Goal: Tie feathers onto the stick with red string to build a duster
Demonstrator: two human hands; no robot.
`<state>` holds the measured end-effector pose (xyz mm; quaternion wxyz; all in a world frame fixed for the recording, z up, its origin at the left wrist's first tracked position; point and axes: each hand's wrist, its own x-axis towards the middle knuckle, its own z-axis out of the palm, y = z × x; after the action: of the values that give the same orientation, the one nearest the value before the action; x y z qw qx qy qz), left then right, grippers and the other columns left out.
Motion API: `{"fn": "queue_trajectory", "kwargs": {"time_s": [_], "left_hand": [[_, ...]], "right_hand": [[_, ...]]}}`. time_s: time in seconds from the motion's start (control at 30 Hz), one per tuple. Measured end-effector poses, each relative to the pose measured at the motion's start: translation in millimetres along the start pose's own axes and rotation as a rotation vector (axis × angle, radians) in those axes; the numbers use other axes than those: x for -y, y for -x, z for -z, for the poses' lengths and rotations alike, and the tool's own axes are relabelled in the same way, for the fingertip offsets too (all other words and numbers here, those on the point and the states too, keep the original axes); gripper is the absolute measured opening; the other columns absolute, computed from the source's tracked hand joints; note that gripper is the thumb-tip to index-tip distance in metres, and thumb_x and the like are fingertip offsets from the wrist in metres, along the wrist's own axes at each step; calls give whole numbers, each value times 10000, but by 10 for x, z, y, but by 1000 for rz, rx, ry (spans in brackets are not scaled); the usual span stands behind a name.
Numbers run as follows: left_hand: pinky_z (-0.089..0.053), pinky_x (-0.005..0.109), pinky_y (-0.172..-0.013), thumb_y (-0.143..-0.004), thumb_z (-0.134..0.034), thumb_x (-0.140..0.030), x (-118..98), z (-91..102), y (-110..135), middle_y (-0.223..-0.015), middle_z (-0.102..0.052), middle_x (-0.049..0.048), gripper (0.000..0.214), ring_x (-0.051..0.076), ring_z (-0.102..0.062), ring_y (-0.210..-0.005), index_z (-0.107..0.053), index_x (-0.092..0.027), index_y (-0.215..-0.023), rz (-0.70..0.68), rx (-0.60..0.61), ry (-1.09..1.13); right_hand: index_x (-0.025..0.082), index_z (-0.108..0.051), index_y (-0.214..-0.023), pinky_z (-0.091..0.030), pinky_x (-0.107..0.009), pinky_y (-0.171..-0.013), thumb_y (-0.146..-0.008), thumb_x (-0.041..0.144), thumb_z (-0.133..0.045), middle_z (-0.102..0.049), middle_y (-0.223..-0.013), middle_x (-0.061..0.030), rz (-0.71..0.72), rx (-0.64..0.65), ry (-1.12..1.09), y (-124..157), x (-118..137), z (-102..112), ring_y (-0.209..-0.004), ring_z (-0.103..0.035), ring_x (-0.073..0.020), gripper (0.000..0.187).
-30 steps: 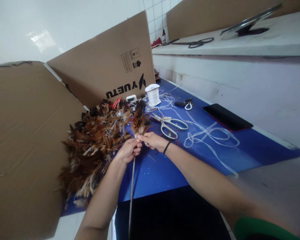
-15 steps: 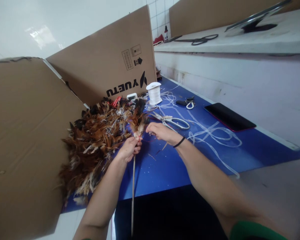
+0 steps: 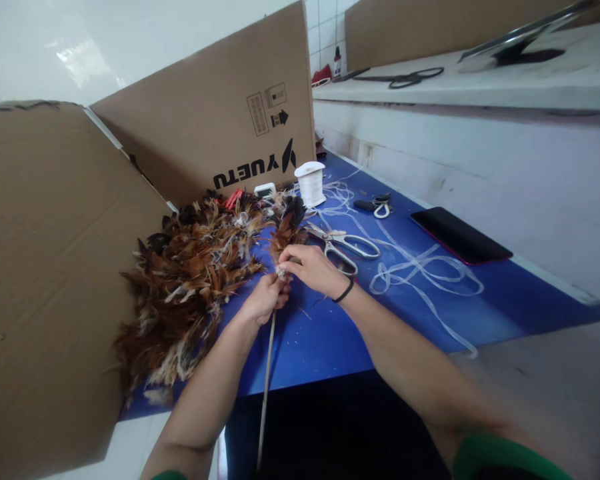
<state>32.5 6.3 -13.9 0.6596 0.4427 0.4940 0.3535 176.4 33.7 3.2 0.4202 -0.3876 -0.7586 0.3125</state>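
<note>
My left hand (image 3: pixel 265 298) is closed around the top of a thin stick that carries a tuft of brown and black feathers, a feather duster (image 3: pixel 286 233). Its bare stick (image 3: pixel 266 393) slants down toward my lap. My right hand (image 3: pixel 310 268) is closed in a pinch over the pale base of the tuft, just above my left fingers, with a small dark feather (image 3: pixel 294 259) showing at its fingertips. To the left lies a big heap of loose feathers (image 3: pixel 195 267). Silver-handled scissors (image 3: pixel 350 245) lie just beyond my right hand.
On the blue table (image 3: pixel 320 353) stand a white ribbon spool (image 3: pixel 310 185) and loose ribbon (image 3: pixel 415 267). A dark tablet or phone (image 3: pixel 460 235) and black-handled snips (image 3: pixel 374 205) lie right. Cardboard panels (image 3: pixel 205 113) wall the left and back. More scissors (image 3: pixel 405 79) lie on the ledge.
My right hand has moved left and in, from beside the tuft onto its base. The tuft and my left hand have shifted slightly right; the stick tilts more.
</note>
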Motion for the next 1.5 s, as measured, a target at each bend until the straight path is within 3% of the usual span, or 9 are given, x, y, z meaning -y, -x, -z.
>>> {"fn": "queue_trajectory", "kwargs": {"time_s": [0.27, 0.7, 1.17, 1.5], "left_hand": [[-87, 147, -359, -817, -543, -293, 18, -21, 5, -592, -381, -58, 189, -2, -257, -365, -408, -166, -774, -3, 6, -38], [-62, 155, -367, -713, -572, -182, -19, -60, 10, -583, -398, -53, 165, -1, -272, -364, -414, -164, -753, 36, -16, -16], [-70, 144, -378, -769, -602, -298, -40, -40, 30, -604, -405, -41, 226, 1, -280, -385, -428, -153, -782, 42, 13, 82], [-65, 154, -372, -802, -567, -326, 20, -50, -6, -595, -369, -56, 237, -3, -236, -371, -396, -167, -761, 9, 12, 29]], "right_hand": [[170, -606, -775, -372, -230, -696, -786, 105, -523, -627, -766, -2, 45, 54, 72, -10, -13, -30, -710, -542, -107, 107], [171, -562, -806, -355, -236, -689, -797, 81, -491, -578, -821, -22, 112, 56, 180, 21, -58, -89, -740, -506, -121, 115], [175, -554, -826, -361, -241, -704, -801, 92, -494, -581, -835, -26, 134, 37, 177, 20, -88, -90, -763, -511, -129, 105], [175, -551, -822, -379, -241, -707, -785, 92, -503, -581, -816, -19, 104, -9, 151, 32, -64, -101, -749, -521, -126, 103]]}}
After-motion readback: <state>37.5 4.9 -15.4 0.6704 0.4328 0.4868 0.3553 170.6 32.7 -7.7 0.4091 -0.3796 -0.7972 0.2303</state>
